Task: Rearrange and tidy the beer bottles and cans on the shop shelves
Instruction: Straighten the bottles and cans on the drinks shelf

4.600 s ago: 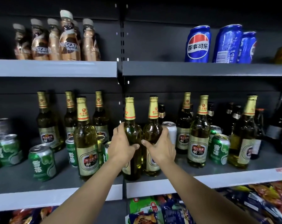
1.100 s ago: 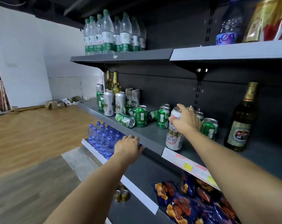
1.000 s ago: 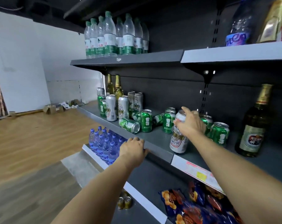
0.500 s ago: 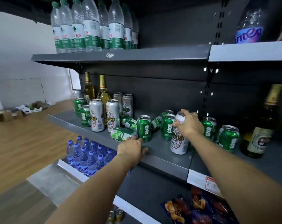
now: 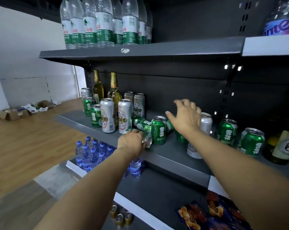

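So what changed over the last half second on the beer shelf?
The right hand let go of the tall white can and lifted, fingers spread. The left hand moved onto the fallen green can and grips it. Other cans stayed put.

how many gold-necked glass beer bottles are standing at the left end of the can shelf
2. One beer bottle stands at the back by the shelf's left end; the other stands just right of it, behind the tall white cans. Cans in front could hide more.
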The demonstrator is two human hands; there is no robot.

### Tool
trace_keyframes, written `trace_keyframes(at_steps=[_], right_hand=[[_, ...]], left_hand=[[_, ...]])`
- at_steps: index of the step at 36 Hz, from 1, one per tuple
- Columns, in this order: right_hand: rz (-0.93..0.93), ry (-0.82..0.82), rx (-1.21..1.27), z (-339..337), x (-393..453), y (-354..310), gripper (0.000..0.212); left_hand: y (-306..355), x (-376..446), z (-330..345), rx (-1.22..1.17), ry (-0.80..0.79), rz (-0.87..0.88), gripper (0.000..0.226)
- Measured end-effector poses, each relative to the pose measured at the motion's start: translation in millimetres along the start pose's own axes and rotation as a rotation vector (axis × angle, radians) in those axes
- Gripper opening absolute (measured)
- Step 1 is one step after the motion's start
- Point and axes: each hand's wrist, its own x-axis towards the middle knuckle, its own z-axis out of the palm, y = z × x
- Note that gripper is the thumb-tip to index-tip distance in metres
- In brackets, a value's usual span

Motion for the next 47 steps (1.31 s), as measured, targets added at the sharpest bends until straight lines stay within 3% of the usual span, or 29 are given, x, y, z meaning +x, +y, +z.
trace_keyframes(at_steps=[8,14,20,28,31,36,41,47], right_hand=[[-0.015,-0.129,0.061,38.1,22.5,-88.8,0.053],[0.066,-0.275,0.085,74.8,55.5,-150.7,0.067],[0.204,-0.384,0.207,101.1,74.9,-175.9,0.095],[0.340,-0.347,0.359,126.5,98.4,-187.8,0.103],[0.349,-0.343,0.362,137.6,100.9,-187.8,0.098],[0.352,-0.289,0.300,144.1,105.8,-184.3,0.071],[0.392,-0.317,0.195,130.0,108.2,-171.9,0.065],[0.469,-0.350,0.162,108.1,107.2,-136.0,0.067]], left_hand=[[-90.6,19.2,-6.1,-0.007,0.055,-0.032,0.044],[-168.7,52.7,-2.9,-0.100,0.188,-0.007,0.058],[-200.3,89.4,0.9,-0.195,0.253,0.019,0.086],[-201.6,133.9,3.1,-0.238,0.249,0.060,0.091],[-199.3,144.2,2.7,-0.286,0.202,0.060,0.091],[-198.8,151.6,3.2,-0.408,0.183,0.003,0.090],[-197.2,154.5,-4.5,-0.491,0.236,-0.038,0.066],[-177.3,151.6,-7.9,-0.496,0.253,0.029,0.067]])
